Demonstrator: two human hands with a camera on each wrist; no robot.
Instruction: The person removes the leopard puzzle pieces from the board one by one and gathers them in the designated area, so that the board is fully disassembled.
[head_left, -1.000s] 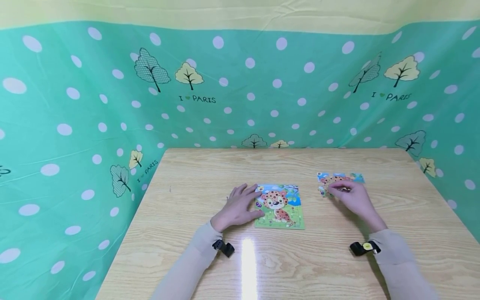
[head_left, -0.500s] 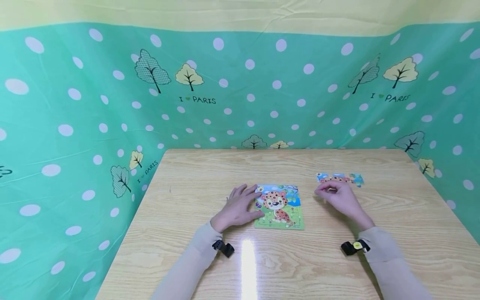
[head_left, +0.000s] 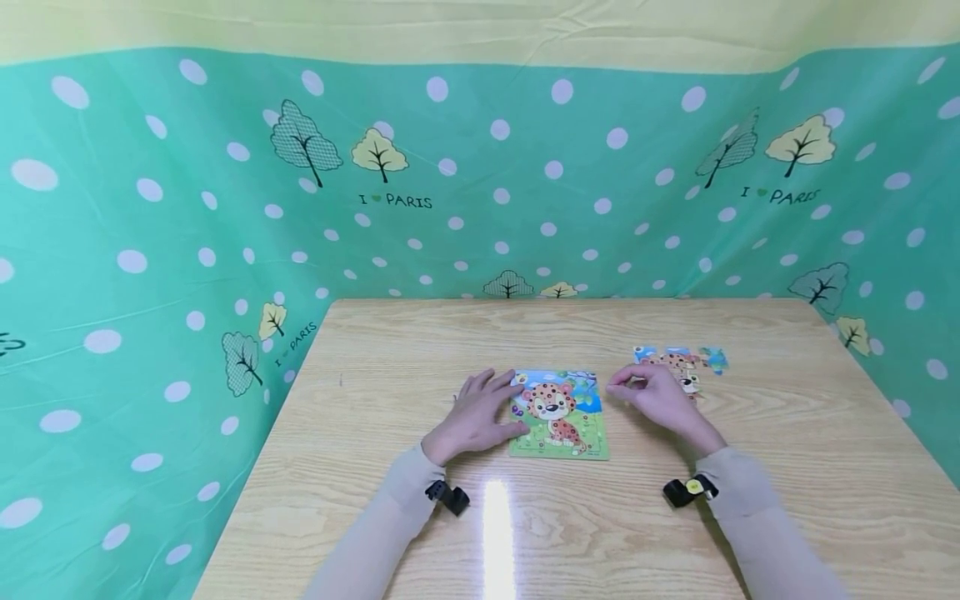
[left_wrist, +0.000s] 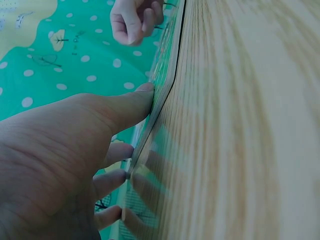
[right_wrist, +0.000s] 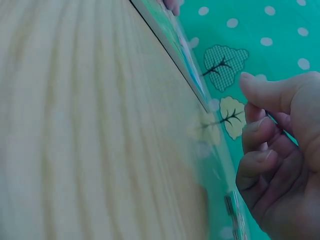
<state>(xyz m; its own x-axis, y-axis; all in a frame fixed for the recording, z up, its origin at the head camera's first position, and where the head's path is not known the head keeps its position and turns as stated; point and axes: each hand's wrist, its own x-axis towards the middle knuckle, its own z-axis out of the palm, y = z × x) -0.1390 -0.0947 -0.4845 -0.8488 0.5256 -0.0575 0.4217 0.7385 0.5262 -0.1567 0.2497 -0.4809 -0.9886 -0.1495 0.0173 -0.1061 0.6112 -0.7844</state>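
Observation:
A square puzzle board (head_left: 558,429) with a spotted cartoon leopard lies flat on the table. My left hand (head_left: 476,417) rests at its left side, fingers spread; in the left wrist view the thumb (left_wrist: 137,102) touches the board's edge. Just right of the board hovers my right hand (head_left: 656,396), fingers curled, thumb and index fingertips close together. No piece shows between those fingertips in the right wrist view, though part of the index finger is hidden. Behind this hand lie loose puzzle pieces (head_left: 673,358) with leopard and sky prints, partly covered by it.
The wooden table (head_left: 420,342) bears a bright light streak (head_left: 497,533) at the front. A green dotted cloth (head_left: 420,225) hangs behind and at the sides. Another puzzle piece (head_left: 714,360) lies at the right end of the group.
My right hand has moved left from the loose pieces to beside the board, uncovering the leopard-face piece. The left hand and the board stay in place.

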